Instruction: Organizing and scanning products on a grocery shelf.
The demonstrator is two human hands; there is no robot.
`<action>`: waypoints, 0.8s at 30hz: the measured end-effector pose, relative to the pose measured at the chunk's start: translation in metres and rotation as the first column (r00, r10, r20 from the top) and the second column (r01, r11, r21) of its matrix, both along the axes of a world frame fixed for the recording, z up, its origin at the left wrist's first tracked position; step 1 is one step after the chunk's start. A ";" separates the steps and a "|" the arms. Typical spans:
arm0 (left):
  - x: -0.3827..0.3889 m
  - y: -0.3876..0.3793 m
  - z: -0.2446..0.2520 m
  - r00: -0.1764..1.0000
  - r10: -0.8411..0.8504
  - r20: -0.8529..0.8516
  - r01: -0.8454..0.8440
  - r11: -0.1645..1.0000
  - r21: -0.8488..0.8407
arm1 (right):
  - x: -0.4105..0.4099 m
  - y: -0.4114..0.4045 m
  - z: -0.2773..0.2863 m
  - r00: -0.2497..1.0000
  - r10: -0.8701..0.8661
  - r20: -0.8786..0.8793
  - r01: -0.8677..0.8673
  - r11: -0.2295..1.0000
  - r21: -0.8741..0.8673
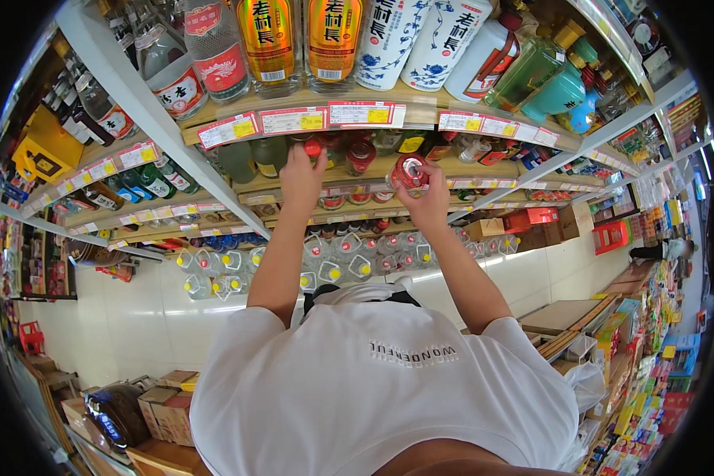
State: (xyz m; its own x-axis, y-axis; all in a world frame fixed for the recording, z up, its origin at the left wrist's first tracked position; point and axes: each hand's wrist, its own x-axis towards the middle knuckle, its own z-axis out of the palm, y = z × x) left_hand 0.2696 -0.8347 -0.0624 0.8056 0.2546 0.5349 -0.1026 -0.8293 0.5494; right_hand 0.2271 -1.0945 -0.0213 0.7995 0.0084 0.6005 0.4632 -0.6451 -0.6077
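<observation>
My right hand (422,193) grips a small glass jar with a red lid (409,171) at the front edge of a wooden shelf, thumb and fingers around its sides. To the left, my left hand (302,178) reaches onto the same shelf, its fingers at a bottle's red cap (312,149); the bottle below the cap is mostly hidden. Between the hands another red-lidded jar (361,157) stands on the shelf. Frosted glass bottles (269,156) are just left of my left hand.
Above, a shelf edge with price tags (360,113) overhangs the hands and bears tall liquor bottles (333,41). Clear plastic jugs (330,272) stand on the floor below. Grey metal uprights (149,107) flank the shelves. A person (672,249) is far off at the right.
</observation>
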 end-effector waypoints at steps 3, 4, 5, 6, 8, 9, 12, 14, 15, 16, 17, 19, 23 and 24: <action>-0.046 0.016 0.026 0.998 0.023 0.061 -0.015 0.992 -0.125 | 0.002 0.025 0.001 0.992 0.110 0.060 -0.111 0.994 0.022; -0.060 0.021 0.029 0.999 0.044 0.002 -0.043 0.979 -0.199 | 0.002 0.033 -0.001 0.987 0.149 0.062 -0.151 0.988 0.018; -0.073 0.025 0.032 0.996 0.062 -0.059 -0.075 0.961 -0.267 | 0.005 0.043 -0.002 0.988 0.140 0.060 -0.142 0.989 0.032; -0.091 0.032 0.035 0.996 0.063 -0.063 -0.077 0.966 -0.247 | 0.008 0.058 -0.004 0.980 0.176 0.092 -0.178 0.984 0.006; -0.122 0.042 0.036 0.990 0.123 -0.068 -0.139 0.924 -0.356 | 0.015 0.087 -0.007 0.963 0.230 0.144 -0.228 0.973 -0.028; -0.140 0.050 0.030 0.990 0.123 -0.075 -0.141 0.930 -0.340 | 0.016 0.103 -0.011 0.964 0.226 0.139 -0.227 0.974 -0.009; -0.189 0.069 0.020 0.978 0.204 -0.049 -0.200 0.832 -0.518 | 0.023 0.143 -0.022 0.959 0.263 0.102 -0.264 0.964 0.001; -0.210 0.072 0.028 0.974 0.226 -0.034 -0.205 0.798 -0.567 | 0.034 0.148 -0.032 0.967 0.241 0.076 -0.243 0.970 0.017; -0.220 0.073 0.030 0.974 0.224 -0.031 -0.203 0.807 -0.555 | 0.039 0.151 -0.038 0.972 0.230 0.042 -0.231 0.973 0.016; -0.229 0.073 0.034 0.969 0.238 -0.069 -0.236 0.803 -0.548 | 0.042 0.152 -0.039 0.980 0.188 0.065 -0.189 0.982 0.009; -0.236 0.074 0.037 0.962 0.251 -0.106 -0.268 0.798 -0.540 | 0.047 0.155 -0.041 0.981 0.182 0.070 -0.184 0.983 0.021; -0.251 0.076 0.035 0.962 0.263 -0.075 -0.261 0.801 -0.538 | 0.050 0.157 -0.043 0.991 0.112 -0.075 -0.114 0.993 -0.021; -0.264 0.075 0.041 0.940 0.330 -0.092 -0.320 0.749 -0.580 | 0.052 0.166 -0.049 0.992 0.069 -0.106 -0.075 0.996 -0.048; -0.265 0.076 0.042 0.941 0.325 -0.096 -0.319 0.755 -0.573 | 0.054 0.167 -0.050 0.991 0.063 -0.120 -0.069 0.996 -0.050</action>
State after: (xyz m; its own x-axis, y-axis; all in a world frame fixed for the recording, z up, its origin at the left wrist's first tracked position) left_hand 0.0045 -0.7591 -0.0202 0.6156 0.7588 0.2126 0.1054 -0.3466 0.9321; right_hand 0.2807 -0.9271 -0.0711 0.8615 0.0933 0.4991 0.4329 -0.6488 -0.6259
